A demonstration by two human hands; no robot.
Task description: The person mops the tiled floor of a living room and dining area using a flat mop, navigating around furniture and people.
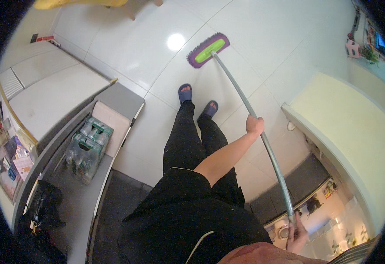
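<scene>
A flat mop with a lime-green plate and a purple fringed pad (211, 49) lies on the tiled floor, ahead of my feet. From its plate a long metal pole (235, 84) runs back towards me, down the right side of my body. My left hand (255, 125) is wrapped around the pole about midway along. Lower down, my right hand (297, 232) grips the pole near its upper end, with the fingers partly blurred. Both my feet, in dark slippers (185, 94), stand on the floor short of the mop head.
Left, a grey bench (121, 99) carries a plastic-wrapped pack of bottles (88, 145) and a black bag (45, 201). Beyond it stands a white cabinet (50, 92). A pale yellow partition (337, 115) rises at right, near dark kitchen cabinets (291, 189). Yellow-covered furniture (80, 3) stands at the far edge.
</scene>
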